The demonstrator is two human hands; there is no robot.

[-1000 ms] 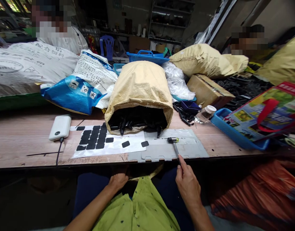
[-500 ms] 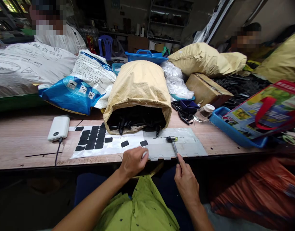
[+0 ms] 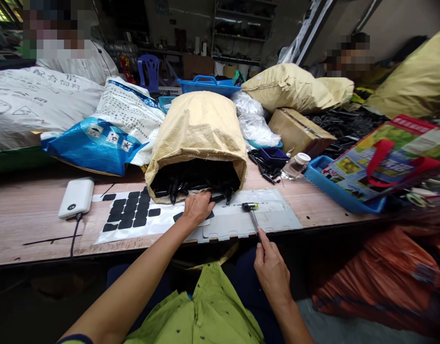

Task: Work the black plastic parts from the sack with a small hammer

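My left hand (image 3: 198, 209) is at the mouth of a tan woven sack (image 3: 201, 119) that lies on its side. Its fingers are closed on a slim black piece (image 3: 217, 198), partly hidden by the hand. More black handle-like pieces (image 3: 175, 188) show inside the opening. A small hammer (image 3: 254, 220) is in my right hand (image 3: 273, 267), fingers wrapped round the grip. The hammer head, black with a yellowish face, is over a clear grey mat (image 3: 277, 210). Left of it lies a white sheet (image 3: 158, 227) with rows of black rounded stickers (image 3: 126, 212).
A white power bank (image 3: 76, 197) with a cable sits at the left. On the right are a glass jar (image 3: 296, 166), a cardboard box (image 3: 298, 131) and a blue tray (image 3: 348, 191) holding a printed bag. Full sacks (image 3: 76, 95) line the back, where two people sit.
My left hand has moved forward from the table edge to the sack's mouth and closed on a black piece. My right hand keeps the hammer nearly in place. The view has shifted slightly.
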